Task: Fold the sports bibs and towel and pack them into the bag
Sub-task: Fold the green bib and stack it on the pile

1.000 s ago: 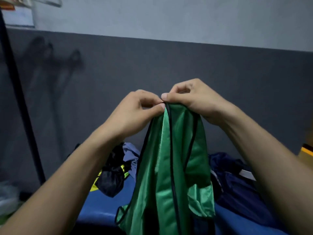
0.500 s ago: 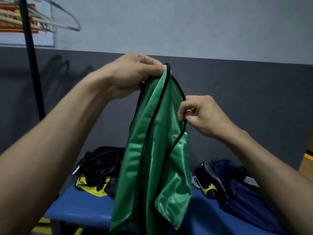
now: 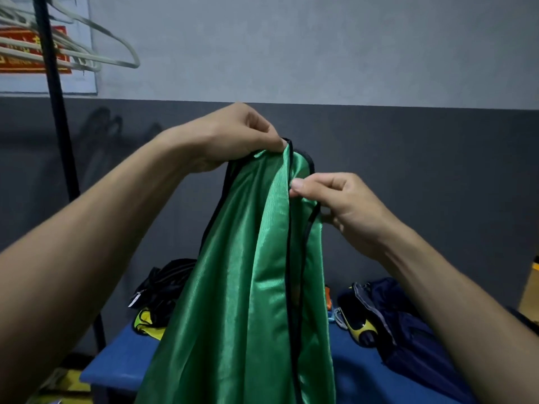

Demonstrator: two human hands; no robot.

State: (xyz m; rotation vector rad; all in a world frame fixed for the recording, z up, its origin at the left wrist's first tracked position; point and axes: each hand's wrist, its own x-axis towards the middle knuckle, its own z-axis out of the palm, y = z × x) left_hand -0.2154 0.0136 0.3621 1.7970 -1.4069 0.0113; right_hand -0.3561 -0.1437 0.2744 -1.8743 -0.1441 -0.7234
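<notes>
Evidently the green bib (image 3: 248,272) is being straightened in the air ahead of its first fold, so the task is looking to be at an early stage. It is hanging in front of the person, above the blue bench (image 3: 122,365), well clear of the surface, its lower end running out of the bottom of the view. The left hand (image 3: 233,141) is pinching the top of the bib at its highest point, fingers curled over the black-trimmed edge. The right hand (image 3: 341,205) is sitting a little lower and to the side, thumb and fingertips pinching the shiny cloth beside a black-edged opening, with a loop of trim passing under the fingers. The next move is probably calling for the two hands to find matching shoulders or edges, pull them level, and bring the halves flat together before laying the bib down.

The fabric is looking thin, glossy and slippery, bright green with narrow black binding, and it is falling in long loose vertical folds, not lying flat.

Behind it, a dark bundle with yellow showing (image 3: 157,304) is lying on the bench to the left. A navy bag (image 3: 408,330) is lying to the right, with a yellow-and-black item (image 3: 357,326) against it. A black pole (image 3: 55,112) and pale hangers (image 3: 87,39) are standing at upper left.
</notes>
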